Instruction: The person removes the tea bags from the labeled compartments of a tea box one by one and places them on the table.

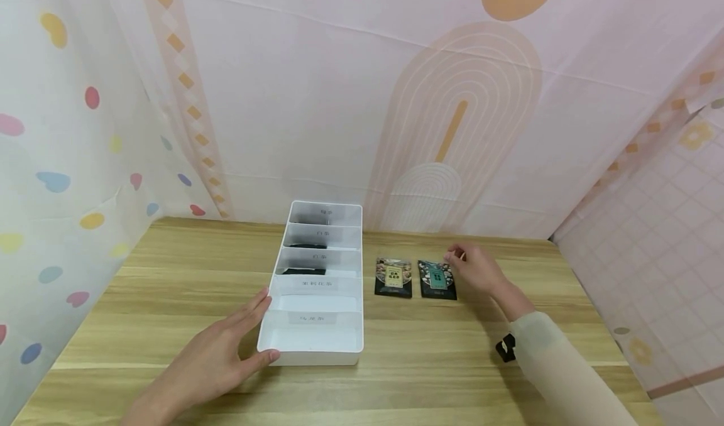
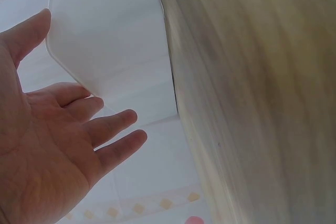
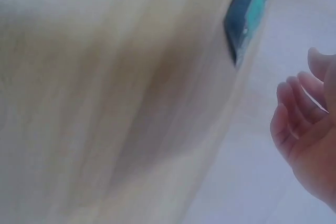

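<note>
My left hand (image 1: 212, 347) lies along the near left corner of a white divided box (image 1: 317, 357), thumb on its front rim and fingertips at its left side. In the left wrist view that hand's fingers are spread beside the box wall (image 2: 113, 40). My right hand (image 1: 477, 267) hovers around the upper right corner of a black packet with a teal label (image 1: 438, 278), its fingers loosely bent and holding nothing. To that packet's left lies another black packet with a yellow-green label (image 1: 393, 277). Both lie flat on the table.
The box has several labelled compartments in a row; dark packets (image 1: 303, 271) sit in some of the farther ones. A small black object (image 1: 505, 348) shows beside my right sleeve. Patterned cloth (image 1: 317, 99) hangs behind and beside the wooden table (image 1: 430, 376).
</note>
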A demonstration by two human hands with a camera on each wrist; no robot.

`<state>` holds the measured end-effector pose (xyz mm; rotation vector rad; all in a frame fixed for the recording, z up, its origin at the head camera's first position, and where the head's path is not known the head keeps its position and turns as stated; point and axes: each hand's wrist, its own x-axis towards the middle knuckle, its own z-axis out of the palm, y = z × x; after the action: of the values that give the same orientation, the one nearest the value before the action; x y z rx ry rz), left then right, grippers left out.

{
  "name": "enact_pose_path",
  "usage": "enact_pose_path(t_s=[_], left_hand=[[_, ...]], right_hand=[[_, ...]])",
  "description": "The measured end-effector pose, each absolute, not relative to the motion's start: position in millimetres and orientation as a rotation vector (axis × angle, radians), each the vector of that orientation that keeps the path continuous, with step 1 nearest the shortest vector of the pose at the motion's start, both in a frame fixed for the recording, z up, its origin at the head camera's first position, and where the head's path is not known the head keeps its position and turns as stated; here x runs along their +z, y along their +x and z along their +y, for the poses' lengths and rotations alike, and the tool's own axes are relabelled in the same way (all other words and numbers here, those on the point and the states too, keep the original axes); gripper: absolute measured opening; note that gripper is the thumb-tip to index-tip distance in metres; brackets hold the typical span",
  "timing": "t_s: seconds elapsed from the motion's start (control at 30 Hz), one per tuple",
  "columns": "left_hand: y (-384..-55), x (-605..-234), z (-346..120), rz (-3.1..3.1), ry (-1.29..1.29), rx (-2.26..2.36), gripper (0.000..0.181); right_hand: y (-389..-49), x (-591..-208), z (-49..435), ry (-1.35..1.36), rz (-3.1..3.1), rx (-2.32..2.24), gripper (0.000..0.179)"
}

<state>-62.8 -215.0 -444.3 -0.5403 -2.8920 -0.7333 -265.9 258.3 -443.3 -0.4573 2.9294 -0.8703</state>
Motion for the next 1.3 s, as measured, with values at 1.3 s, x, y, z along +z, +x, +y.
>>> enact_pose_path(t_s=[1.3], left_hand=[[-61,-443,-214,-2.916,-0.523,-0.753,0.09]], right_hand=[[-227,-405,189,-1.063,3.09,-0.805,0.057]])
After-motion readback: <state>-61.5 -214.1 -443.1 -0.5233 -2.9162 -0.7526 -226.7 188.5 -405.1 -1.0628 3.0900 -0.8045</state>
